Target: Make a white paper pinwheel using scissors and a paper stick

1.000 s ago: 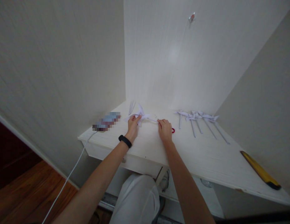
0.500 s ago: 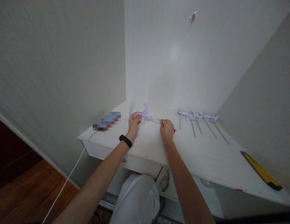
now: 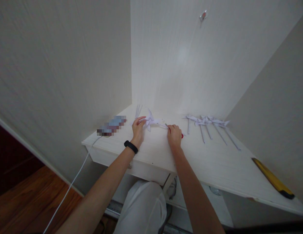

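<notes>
My left hand (image 3: 137,128), with a black band on the wrist, pinches the white paper pinwheel (image 3: 149,119) near the back of the white table (image 3: 214,165). My right hand (image 3: 175,134) is closed around a thin grey tool whose tip points at the pinwheel's stick. A red object (image 3: 182,136) peeks out from under my right hand. Several finished paper pinwheels (image 3: 207,123) on sticks lie in a row to the right.
A few thin white sticks (image 3: 138,111) lie behind the pinwheel by the wall corner. A blurred phone (image 3: 111,126) with a white cable (image 3: 70,185) sits on the table's left end. A yellow and black tool (image 3: 272,178) lies at the right edge. Walls close in on three sides.
Both hands have shifted slightly; the pinwheel turned a little in my left hand, and my right hand moved over the red object, covering most of it.
</notes>
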